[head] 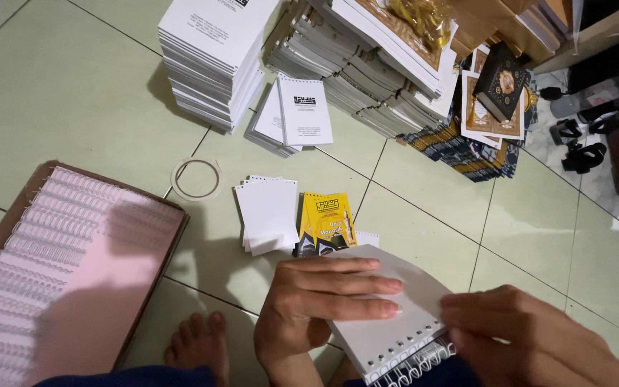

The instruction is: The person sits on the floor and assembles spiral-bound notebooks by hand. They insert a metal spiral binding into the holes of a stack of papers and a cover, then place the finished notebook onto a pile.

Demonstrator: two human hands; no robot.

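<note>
Bare floor [59, 93] lies open at upper left; a box [73, 279] of white coils fills the lower-left edge. Stacks [216, 57] crowd the top edge. At the bottom edge, left hand [317, 308] fingers lie flat on a booklet [388, 322]; right hand [531, 337] fingers pinch its punched edge.

left hand [317, 301]: fingers flat, spread rightward | right hand [531, 337]: fingers curled (pinching, knuckles up)

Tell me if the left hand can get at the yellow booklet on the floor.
Probably yes: the yellow booklet lies uncovered just beyond the left hand, though that hand is now holding the punched white booklet.
</note>
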